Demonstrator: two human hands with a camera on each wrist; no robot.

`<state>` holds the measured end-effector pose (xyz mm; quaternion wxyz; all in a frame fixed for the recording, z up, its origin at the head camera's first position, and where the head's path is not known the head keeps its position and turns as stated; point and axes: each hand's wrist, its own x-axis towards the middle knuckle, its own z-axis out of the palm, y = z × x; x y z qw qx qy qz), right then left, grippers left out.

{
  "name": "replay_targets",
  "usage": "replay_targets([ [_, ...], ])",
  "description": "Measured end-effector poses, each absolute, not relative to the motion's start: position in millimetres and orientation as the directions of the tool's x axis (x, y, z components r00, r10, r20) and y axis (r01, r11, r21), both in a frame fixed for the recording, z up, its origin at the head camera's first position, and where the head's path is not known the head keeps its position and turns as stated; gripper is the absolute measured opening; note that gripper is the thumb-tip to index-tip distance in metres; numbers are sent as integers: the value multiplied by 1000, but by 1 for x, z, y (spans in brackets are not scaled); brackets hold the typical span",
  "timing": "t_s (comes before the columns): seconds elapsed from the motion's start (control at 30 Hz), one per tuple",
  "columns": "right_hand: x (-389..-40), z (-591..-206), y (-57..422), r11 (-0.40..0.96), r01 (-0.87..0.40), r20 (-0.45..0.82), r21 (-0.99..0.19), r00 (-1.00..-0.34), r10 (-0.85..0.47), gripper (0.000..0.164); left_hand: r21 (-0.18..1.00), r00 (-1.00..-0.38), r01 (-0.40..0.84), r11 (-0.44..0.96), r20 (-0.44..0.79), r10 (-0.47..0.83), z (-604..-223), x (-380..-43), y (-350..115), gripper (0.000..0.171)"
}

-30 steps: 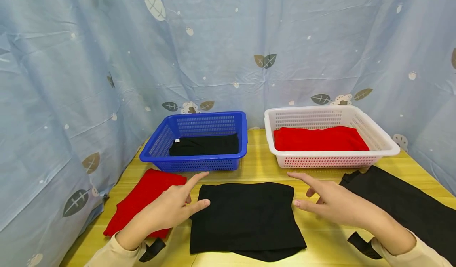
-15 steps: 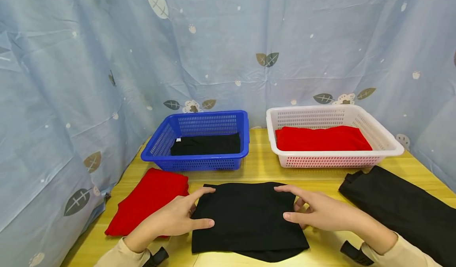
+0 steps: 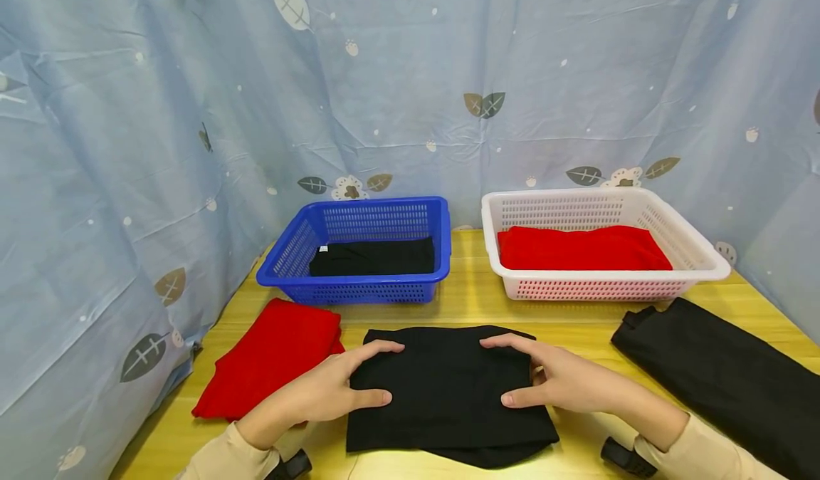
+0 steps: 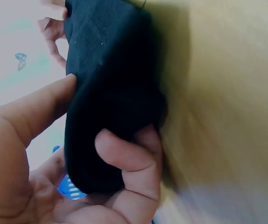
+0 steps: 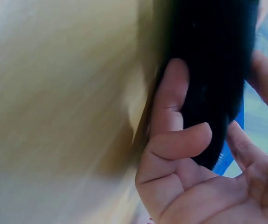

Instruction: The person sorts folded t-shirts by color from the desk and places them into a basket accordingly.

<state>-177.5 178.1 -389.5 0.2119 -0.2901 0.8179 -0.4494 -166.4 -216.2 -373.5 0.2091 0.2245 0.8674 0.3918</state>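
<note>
A folded black garment (image 3: 451, 394) lies in the middle of the table in the head view. My left hand (image 3: 328, 387) grips its left side, thumb on the top layer and index finger reaching over the upper left part. On the opposite side my right hand (image 3: 566, 380) holds it the same way. In the left wrist view the lower fingers (image 4: 138, 172) curl in at the garment's edge, close to the table. Curled fingers (image 5: 171, 154) also show at the edge of the black cloth (image 5: 213, 56) in the right wrist view, some tips going under it.
Behind stand a blue basket (image 3: 359, 280) with folded black cloth inside and a white basket (image 3: 605, 275) holding red cloth. A folded red garment (image 3: 275, 359) lies at the left, another black garment (image 3: 717, 373) at the right. A patterned curtain (image 3: 410, 74) hangs behind the table.
Both hands have come down and inward from above the garment's sides, thumbs now on it and fingers at its edges. The garment stays nearly in place.
</note>
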Motion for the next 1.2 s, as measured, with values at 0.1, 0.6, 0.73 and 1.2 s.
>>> replay_targets([
  [0.1,-180,-390,176,411,-290,-75,-864,-735,-674,69,826,-797,187,531,-189,574,-376,-166,-216,65],
  [0.6,-184,-395,174,335,-286,-56,-898,-682,-730,66,913,-768,92,397,-189,611,-383,-167,-213,52],
  [0.73,-184,-395,174,341,-278,-63,-898,-686,-725,66,923,-775,84,376,-176,607,-384,-167,-212,50],
  [1.2,-190,-381,169,334,-334,-4,-882,-702,-712,65,904,-833,122,409,-131,537,-365,-168,-220,50],
])
